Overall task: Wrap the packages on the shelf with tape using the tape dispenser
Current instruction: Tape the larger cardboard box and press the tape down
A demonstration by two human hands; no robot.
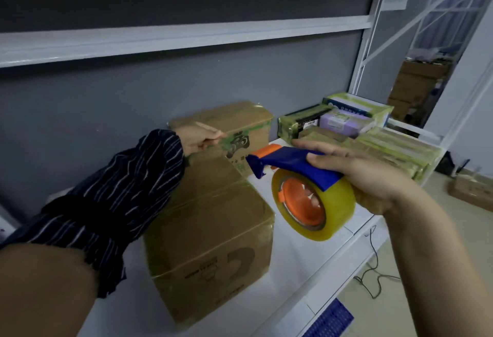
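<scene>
- The right grip (360, 174), a bare hand, is closed around the handle of a blue and orange tape dispenser (293, 162), with its fingers over the top.
- The dispenser carries a yellowish clear tape roll (314, 203). It is held above the white shelf (333, 251), with its nose pointing at the boxes.
- The left grip (200, 139), coming out of a striped sleeve (106, 198), rests on the top front edge of the rear cardboard box (240, 120) with curled fingers. I cannot tell whether it pinches anything.
- A taped front cardboard box (213, 243) stands on the shelf just before the rear one.
- More taped packages (373, 133) lie stacked at the shelf's right end.
</scene>
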